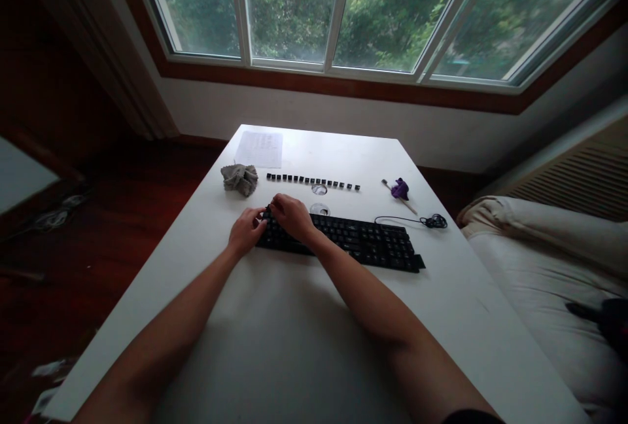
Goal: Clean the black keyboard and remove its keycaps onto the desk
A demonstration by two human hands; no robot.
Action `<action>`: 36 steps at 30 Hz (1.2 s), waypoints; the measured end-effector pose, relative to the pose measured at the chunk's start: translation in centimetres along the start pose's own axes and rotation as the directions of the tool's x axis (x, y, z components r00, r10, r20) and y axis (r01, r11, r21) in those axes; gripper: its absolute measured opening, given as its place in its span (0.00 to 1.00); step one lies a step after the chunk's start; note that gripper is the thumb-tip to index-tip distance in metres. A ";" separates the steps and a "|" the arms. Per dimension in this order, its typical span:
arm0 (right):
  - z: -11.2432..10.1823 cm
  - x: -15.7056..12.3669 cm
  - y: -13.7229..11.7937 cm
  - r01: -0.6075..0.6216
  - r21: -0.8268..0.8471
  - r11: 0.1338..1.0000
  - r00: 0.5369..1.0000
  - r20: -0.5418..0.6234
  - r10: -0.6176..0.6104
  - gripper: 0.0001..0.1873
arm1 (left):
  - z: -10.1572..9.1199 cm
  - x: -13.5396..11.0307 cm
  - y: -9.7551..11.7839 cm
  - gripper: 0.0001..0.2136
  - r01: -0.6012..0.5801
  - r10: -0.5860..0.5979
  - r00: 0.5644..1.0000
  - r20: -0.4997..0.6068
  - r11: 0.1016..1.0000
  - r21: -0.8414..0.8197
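A black keyboard lies across the middle of the white table. My left hand rests at the keyboard's left end with its fingers curled against the edge. My right hand lies over the keyboard's top-left corner, fingers bent and pinched down on the keys there. What the fingertips hold is too small to make out. A row of several loose black keycaps is lined up on the table behind the keyboard.
A crumpled grey cloth and a sheet of paper lie at the back left. A purple-tipped stick and the coiled keyboard cable sit at the right. A small clear round dish stands behind the keyboard. A bed lies to the right.
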State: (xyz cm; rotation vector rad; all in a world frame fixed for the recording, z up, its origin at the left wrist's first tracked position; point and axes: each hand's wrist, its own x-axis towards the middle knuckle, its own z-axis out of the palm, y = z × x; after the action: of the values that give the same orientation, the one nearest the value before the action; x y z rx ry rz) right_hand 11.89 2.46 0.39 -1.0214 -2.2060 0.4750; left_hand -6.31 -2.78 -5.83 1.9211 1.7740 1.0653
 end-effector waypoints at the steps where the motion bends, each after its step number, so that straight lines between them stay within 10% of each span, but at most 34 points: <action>1: -0.1 -0.3 0.2 -0.006 0.026 1.000 1.000 -0.012 0.007 0.06 | 0.0 0.0 0.0 0.16 0.004 -0.004 1.000 0.000 1.000 -0.001; 8: 0.4 -1.3 1.7 -0.103 0.282 0.954 0.992 -0.035 0.118 0.07 | -0.2 -0.1 0.6 0.14 -0.003 0.003 1.000 0.015 1.000 0.004; 14: 2.1 -1.9 3.0 -0.249 0.611 0.751 0.946 -0.013 0.323 0.10 | -0.3 0.1 0.5 0.15 0.006 -0.005 1.000 0.021 0.999 -0.039; 32: -1.3 -5.9 1.3 -0.157 0.778 0.609 0.988 0.123 0.098 0.16 | -0.8 -0.3 2.3 0.13 -0.030 0.046 0.998 0.051 0.962 -0.273; 36: -1.7 -8.5 1.3 -0.072 0.684 0.726 0.997 0.041 0.060 0.13 | -0.3 -0.7 3.0 0.12 -0.012 0.032 0.997 0.068 0.961 -0.276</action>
State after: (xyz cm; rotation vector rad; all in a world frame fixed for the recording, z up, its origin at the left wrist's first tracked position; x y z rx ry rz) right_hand 17.82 -3.19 -2.57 -0.6736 -1.7544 1.2283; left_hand -4.35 -4.06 -3.76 1.7881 1.4809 1.1670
